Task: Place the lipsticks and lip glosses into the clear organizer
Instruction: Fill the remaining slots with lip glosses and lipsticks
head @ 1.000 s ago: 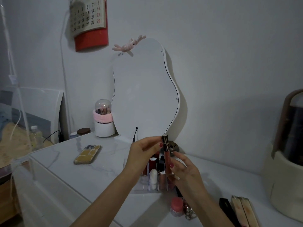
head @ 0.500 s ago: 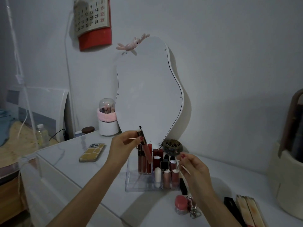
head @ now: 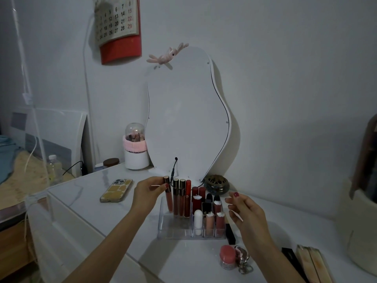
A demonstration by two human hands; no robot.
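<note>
Progress looked well along, by my reckoning: the clear acrylic organizer (head: pixel 163 227) on the white marbled worktop (head: pixel 85 203) already held a back row of three tall brown and red lip gloss tubes (head: pixel 181 198), a cluster of dark red and black lipsticks (head: pixel 199 198) behind, and a front row of a white tube and two pale pink ones (head: pixel 210 221). The large front-left compartment seemed bare. Left to do, as far as I could judge, were the black stick (head: pixel 230 233) lying just beside the organizer's right wall and perhaps the black and cream sticks (head: pixel 312 264) near the right front edge; whether those were lip products I could not tell.

My left hand (head: pixel 148 193) pinched the gold cap of a slim peach-pink lip gloss tube (head: pixel 168 198) between thumb and fingertips, the tube nearly upright, slightly tilted, its lower end down inside the organizer's back-left corner, beside the other tall tubes. My right hand (head: pixel 244 211) hovered near the organizer's right side, fingers loosely spread, holding and touching nothing.
</note>
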